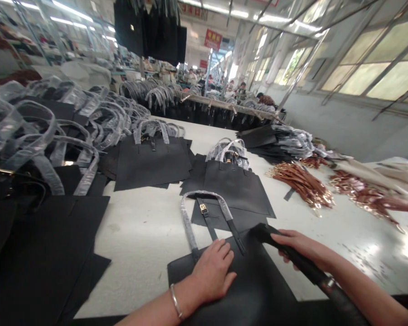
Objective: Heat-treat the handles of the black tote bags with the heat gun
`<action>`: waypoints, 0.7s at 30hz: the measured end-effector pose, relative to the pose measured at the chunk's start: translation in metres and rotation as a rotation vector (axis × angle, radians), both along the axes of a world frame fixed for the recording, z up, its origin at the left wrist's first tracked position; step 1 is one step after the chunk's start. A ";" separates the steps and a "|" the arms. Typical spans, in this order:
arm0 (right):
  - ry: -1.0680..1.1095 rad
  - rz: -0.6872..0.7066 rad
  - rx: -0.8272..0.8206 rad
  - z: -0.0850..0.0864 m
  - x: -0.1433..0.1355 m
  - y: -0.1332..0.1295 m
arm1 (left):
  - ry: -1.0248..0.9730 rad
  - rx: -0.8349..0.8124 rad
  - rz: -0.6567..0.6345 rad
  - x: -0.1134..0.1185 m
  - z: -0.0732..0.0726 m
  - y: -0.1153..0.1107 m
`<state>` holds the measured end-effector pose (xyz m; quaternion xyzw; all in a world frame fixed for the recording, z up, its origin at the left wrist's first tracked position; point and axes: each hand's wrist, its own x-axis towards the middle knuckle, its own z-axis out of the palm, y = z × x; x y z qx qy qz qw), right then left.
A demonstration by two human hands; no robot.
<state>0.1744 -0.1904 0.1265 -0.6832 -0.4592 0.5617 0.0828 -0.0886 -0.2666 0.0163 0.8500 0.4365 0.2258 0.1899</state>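
Observation:
A black bag panel (255, 280) lies at the table's front edge, with a plastic-wrapped handle (187, 222) and a buckled black strap (207, 219) at its top. My left hand (215, 271) rests on the panel near the handle's left end, palm down, fingers slightly bent, nothing visibly gripped. My right hand (301, 246) is wrapped round a black tool with a hose-like handle (292, 256). The tool's head touches or hovers over the panel's upper right corner; I cannot tell which.
Stacked black bag panels with wrapped handles (153, 163) fill the left and back of the pale table (136, 244); another stack (238, 185) lies just beyond the handle. Brown straps (299, 183) lie at the right. Black pieces (149, 34) hang overhead, and people sit far behind.

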 end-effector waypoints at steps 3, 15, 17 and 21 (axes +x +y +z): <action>0.008 0.001 -0.064 -0.003 0.008 0.000 | 0.002 -0.001 -0.006 0.000 0.001 0.001; 0.067 0.006 -0.031 -0.012 0.004 0.014 | 0.016 0.017 -0.008 0.001 0.000 0.002; 0.067 -0.024 0.066 -0.014 -0.004 0.016 | 0.016 0.021 -0.005 0.001 -0.002 0.001; 0.093 -0.071 0.231 -0.003 -0.011 0.011 | 0.010 0.043 0.006 0.002 -0.005 0.003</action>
